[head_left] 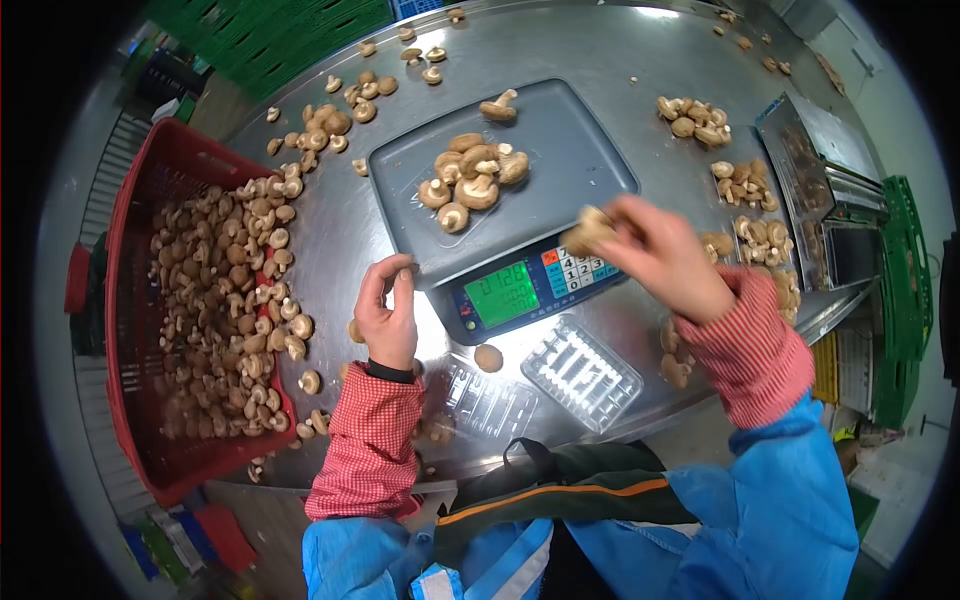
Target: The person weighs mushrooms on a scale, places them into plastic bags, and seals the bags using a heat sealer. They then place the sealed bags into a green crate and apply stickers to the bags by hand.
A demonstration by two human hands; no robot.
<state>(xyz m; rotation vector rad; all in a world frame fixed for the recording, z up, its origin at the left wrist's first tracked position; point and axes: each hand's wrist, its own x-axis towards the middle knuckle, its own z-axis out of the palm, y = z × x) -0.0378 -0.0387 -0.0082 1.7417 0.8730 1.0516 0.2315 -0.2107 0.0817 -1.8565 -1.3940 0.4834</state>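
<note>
A grey weighing scale tray (560, 125) holds a clear plastic tray with several brown mushrooms (478, 190) in it, and one more mushroom (498, 107) lies near the far edge. Below it the scale's green display (502, 293) is lit beside a keypad. My right hand (665, 255) pinches a mushroom (588, 231) above the keypad and the scale's near right edge. At the scale's near left corner is my left hand (388, 312), thumb and fingers bent upward, with a gap between them and no item visible in it.
A red crate (130, 330) full of mushrooms stands at left. Loose mushrooms (325, 125) lie behind it. Empty clear trays (582, 374) sit in front of the scale. Mushroom groups (693, 120) line the right side near a metal machine (820, 150). Green crates (270, 35) stand behind.
</note>
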